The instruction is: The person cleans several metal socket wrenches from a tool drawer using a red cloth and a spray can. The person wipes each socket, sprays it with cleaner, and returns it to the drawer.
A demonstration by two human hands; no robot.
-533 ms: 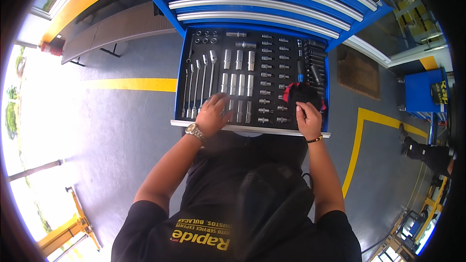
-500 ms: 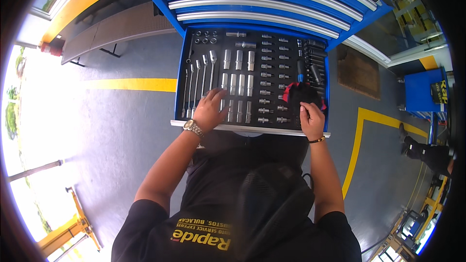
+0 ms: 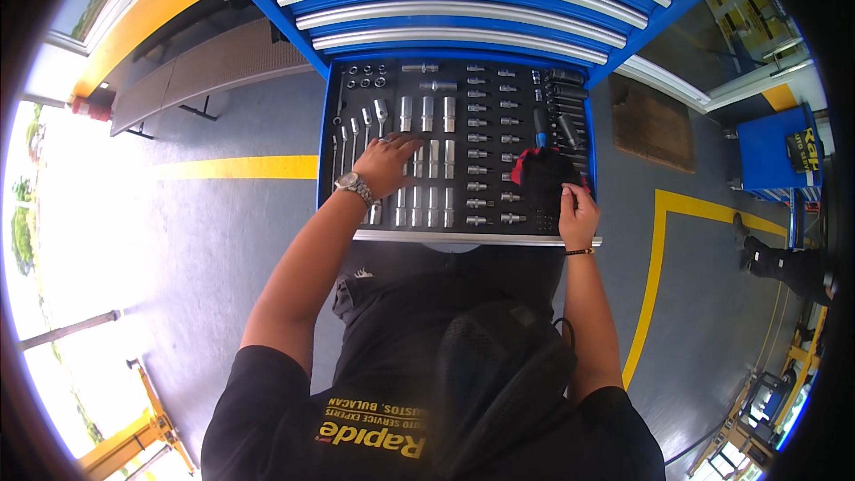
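Observation:
An open drawer [image 3: 485, 238] of the blue tool chest lies before me, lined with black foam that holds chrome tools. My left hand [image 3: 383, 169] is open, its fingers stretched over the long sockets [image 3: 434, 156] and the upper ends of the socket-ended wrenches [image 3: 367, 118]. Whether the fingertips touch the metal I cannot tell. At the drawer's right side my right hand [image 3: 579, 216] is closed, pinching a bunched black-and-red cloth [image 3: 545, 180]. That cloth covers part of the foam there. Just above it lies a tool with a blue-banded handle [image 3: 540, 127]. Rows of small bit sockets [image 3: 478, 138] run between my hands.
Shut drawers with silver handles [image 3: 463, 7] rise beyond the open one. A long brown bench [image 3: 214, 69] stands at the far left. On the right are a floor mat [image 3: 653, 125], a blue cabinet [image 3: 777, 151] and another person's leg [image 3: 775, 258]. Yellow lines mark the grey floor.
My left hand has moved farther into the drawer, away from its front edge. My right hand still pinches the cloth. The view has shifted slightly.

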